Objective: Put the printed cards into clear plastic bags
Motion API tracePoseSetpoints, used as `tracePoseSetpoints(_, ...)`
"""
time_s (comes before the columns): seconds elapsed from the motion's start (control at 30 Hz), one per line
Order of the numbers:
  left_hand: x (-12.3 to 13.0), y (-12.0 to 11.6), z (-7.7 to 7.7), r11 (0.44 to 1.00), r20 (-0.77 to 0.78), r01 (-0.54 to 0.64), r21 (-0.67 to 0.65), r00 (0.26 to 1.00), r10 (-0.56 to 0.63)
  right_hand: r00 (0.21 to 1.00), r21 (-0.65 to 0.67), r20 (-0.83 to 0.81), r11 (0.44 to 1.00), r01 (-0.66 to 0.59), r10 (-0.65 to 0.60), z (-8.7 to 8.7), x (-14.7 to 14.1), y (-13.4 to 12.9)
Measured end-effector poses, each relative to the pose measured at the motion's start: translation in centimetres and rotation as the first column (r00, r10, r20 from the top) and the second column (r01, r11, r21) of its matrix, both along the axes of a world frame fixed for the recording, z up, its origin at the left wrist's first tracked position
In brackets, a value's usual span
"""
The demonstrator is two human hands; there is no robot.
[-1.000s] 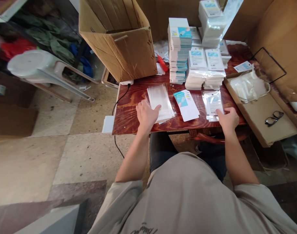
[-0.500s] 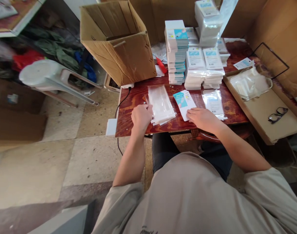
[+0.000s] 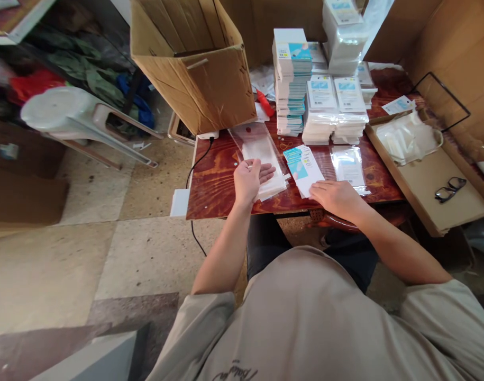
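Note:
My left hand (image 3: 250, 179) is over a pile of clear plastic bags (image 3: 276, 183), palm partly turned up and fingers stretched out. One clear bag (image 3: 242, 135) extends past the pile's far end; whether the hand touches it I cannot tell. My right hand (image 3: 337, 198) rests its extended fingers on the near right corner of a fanned stack of blue-and-white printed cards (image 3: 308, 174). Its thumb is hidden. To the right of the cards lies a bagged card (image 3: 348, 168) in a clear sleeve.
Tall stacks of cards (image 3: 290, 84) and bagged cards (image 3: 320, 116) stand at the back of the red-brown table (image 3: 210, 185). An open cardboard box (image 3: 213, 90) is at the back left. Glasses (image 3: 450, 189) lie in a shallow cardboard tray (image 3: 420, 185) at right. A white stool (image 3: 63, 108) stands left.
My left hand has moved right over the bags and its curled fingers have spread. One clear bag now sticks out farther from the pile. My right hand stays at the cards' corner.

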State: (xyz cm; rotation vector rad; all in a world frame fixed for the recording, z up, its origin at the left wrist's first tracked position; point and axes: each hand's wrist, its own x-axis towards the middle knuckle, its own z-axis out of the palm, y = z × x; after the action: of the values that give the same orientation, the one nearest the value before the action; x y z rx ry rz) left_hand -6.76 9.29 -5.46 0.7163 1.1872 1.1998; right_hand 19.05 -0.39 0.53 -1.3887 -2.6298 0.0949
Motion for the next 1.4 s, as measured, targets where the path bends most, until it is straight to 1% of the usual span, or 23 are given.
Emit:
tracePoseSetpoints(0.03, 0.3, -0.2, 0.1, 1.0, 0.027, 0.014, -0.003, 1.0, -0.014, 0.993, 0.05, -0.095, 0.996, 0.075, -0.07, 0.2, 0.4, -0.1)
tracePoseSetpoints(0.07, 0.6, -0.4, 0.3, 1.0, 0.044, 0.02, -0.004, 0.999, -0.02, 0.961, 0.099, -0.217, 0.976, 0.195, -0.17, 0.4, 0.8, -0.3)
tracePoseSetpoints(0.1, 0.9, -0.5, 0.5, 1.0, 0.054, 0.015, -0.003, 0.998, -0.015, 0.886, 0.117, -0.368, 0.931, 0.346, -0.283, 0.7, 1.0, -0.5)
tracePoseSetpoints(0.13, 1.2, -0.6, 0.6, 1.0, 0.059, -0.001, -0.001, 0.998, 0.002, 0.762, 0.07, -0.522, 0.871, 0.485, -0.383, 1.0, 1.2, -0.9)
tracePoseSetpoints(0.17, 1.5, -0.7, 0.8, 1.0, 0.062, -0.027, 0.003, 0.998, 0.027, 0.607, -0.045, -0.649, 0.82, 0.57, -0.458, 1.3, 1.2, -1.3)
tracePoseSetpoints(0.2, 1.7, -0.8, 0.9, 0.998, 0.066, -0.054, 0.009, 0.996, 0.054, 0.449, -0.205, -0.728, 0.789, 0.579, -0.519, 1.5, 1.0, -1.8)
tracePoseSetpoints(0.23, 2.0, -0.9, 1.1, 0.997, 0.071, -0.081, 0.015, 0.994, 0.079, 0.315, -0.374, -0.754, 0.77, 0.517, -0.577, 1.7, 0.7, -2.3)
tracePoseSetpoints(0.27, 2.2, -1.1, 1.2, 0.995, 0.077, -0.101, 0.022, 0.992, 0.099, 0.224, -0.521, -0.738, 0.749, 0.409, -0.636, 1.7, 0.3, -2.8)
tracePoseSetpoints(0.3, 2.5, -1.2, 1.4, 0.993, 0.084, -0.115, 0.028, 0.99, 0.112, 0.179, -0.631, -0.7, 0.716, 0.297, -0.691, 1.7, -0.3, -3.2)
tracePoseSetpoints(0.33, 2.7, -1.4, 1.5, 0.992, 0.093, -0.121, 0.036, 0.989, 0.117, 0.163, -0.704, -0.658, 0.678, 0.214, -0.735, 1.6, -0.8, -3.6)
tracePoseSetpoints(0.37, 3.0, -1.6, 1.6, 0.991, 0.102, -0.123, 0.044, 0.988, 0.118, 0.156, -0.744, -0.627, 0.646, 0.173, -0.764, 1.4, -1.3, -3.8)
tracePoseSetpoints(0.43, 3.4, -2.1, 1.9, 0.992, 0.119, -0.116, 0.055, 0.987, 0.109, 0.136, -0.761, -0.61, 0.624, 0.176, -0.781, 0.9, -2.0, -3.9)
tracePoseSetpoints(0.57, 3.8, -3.2, 2.2, 0.997, 0.124, -0.064, 0.054, 0.991, 0.056, 0.041, -0.683, -0.687, 0.664, 0.302, -0.725, -0.2, -2.8, -3.3)
tracePoseSetpoints(0.7, 4.3, -4.2, 2.6, 0.997, 0.117, -0.017, 0.07, 0.993, 0.008, -0.044, -0.633, -0.736, 0.663, 0.399, -0.676, -1.8, -4.2, -2.3)
tracePoseSetpoints(0.77, 4.7, -4.8, 2.9, 0.995, 0.115, 0.006, 0.104, 0.993, -0.018, -0.052, -0.58, -0.772, 0.668, 0.466, -0.633, -2.7, -5.1, -1.6)
tracePoseSetpoints(0.83, 5.1, -5.6, 3.3, 0.99, 0.13, 0.035, 0.138, 0.99, -0.053, -0.036, -0.525, -0.805, 0.684, 0.506, -0.592, -3.3, -6.1, -0.7)
tracePoseSetpoints(0.9, 5.5, -6.6, 3.7, 0.986, 0.144, 0.067, 0.153, 0.985, -0.09, 0.006, -0.501, -0.822, 0.729, 0.468, -0.569, -3.4, -6.9, -0.1)
tracePoseSetpoints(0.97, 5.7, -7.6, 3.9, 0.985, 0.137, 0.114, 0.132, 0.982, -0.132, 0.045, -0.509, -0.829, 0.784, 0.354, -0.558, -3.1, -7.5, 0.2)
tracePoseSetpoints(1.03, 5.5, -8.3, 3.9, 0.982, 0.123, 0.159, 0.101, 0.978, -0.171, 0.043, -0.533, -0.831, 0.815, 0.226, -0.555, -2.6, -7.5, 0.1)
tracePoseSetpoints(1.13, 4.6, -8.2, 3.7, 0.987, 0.113, 0.109, 0.118, 0.986, -0.122, 0.002, -0.6, -0.8, 0.8, 0.008, -0.6, -1.9, -6.5, -0.5)
tracePoseSetpoints(1.2, 3.8, -7.8, 3.5, 0.99, 0.1, 0.063, 0.127, 0.992, -0.076, 0.028, -0.636, -0.771, 0.765, -0.104, -0.637, -1.6, -5.5, -1.0)
tracePoseSetpoints(1.27, 3.2, -7.5, 3.3, 0.99, 0.096, 0.076, 0.12, 0.991, -0.088, 0.059, -0.667, -0.744, 0.737, -0.104, -0.665, -1.3, -4.9, -1.3)
tracePoseSetpoints(1.4, 3.0, -8.1, 3.1, 0.976, 0.098, 0.176, 0.129, 0.977, -0.189, 0.067, -0.696, -0.707, 0.71, 0.111, -0.704, -0.9, -5.2, -1.6)
